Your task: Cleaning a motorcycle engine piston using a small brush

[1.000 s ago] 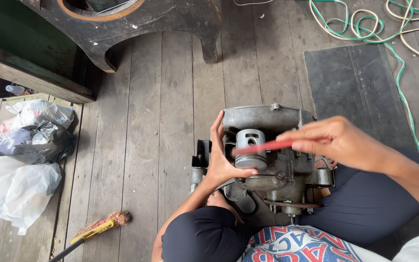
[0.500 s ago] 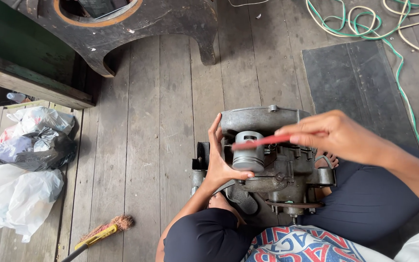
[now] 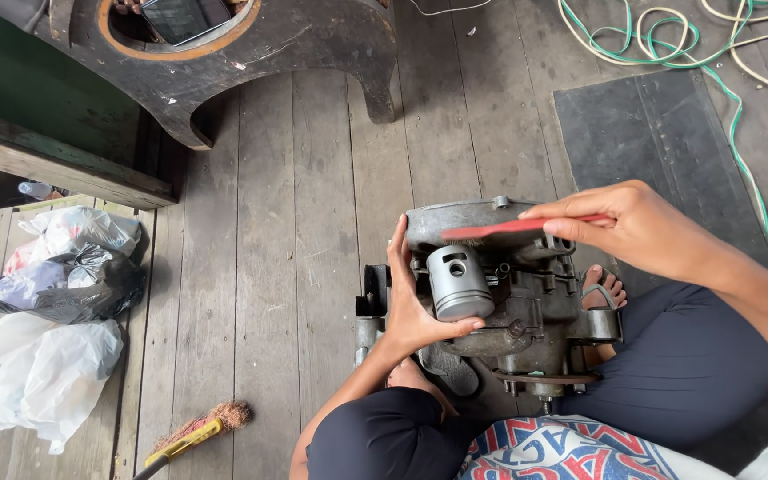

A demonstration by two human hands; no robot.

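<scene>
Engine block (image 3: 526, 302), grey metal, stands on the plank floor (image 3: 313, 222) between your knees, piston (image 3: 458, 283) upright at its top. Your left hand (image 3: 415, 302) cups the block's left flank, fingers (image 3: 399, 249) spread flat up the casing, thumb under the piston's base. Your right hand (image 3: 642, 231) pinches a red-handled brush (image 3: 513, 228), fingers closed around the handle, bristle end lying just above the piston crown. Against the earlier frame: brush sits higher, lifted off the piston top; left hand unchanged. Nearby: plastic bags (image 3: 46, 338), small broom (image 3: 193, 433), dark mat (image 3: 660, 151), coiled cords (image 3: 695, 44).
</scene>
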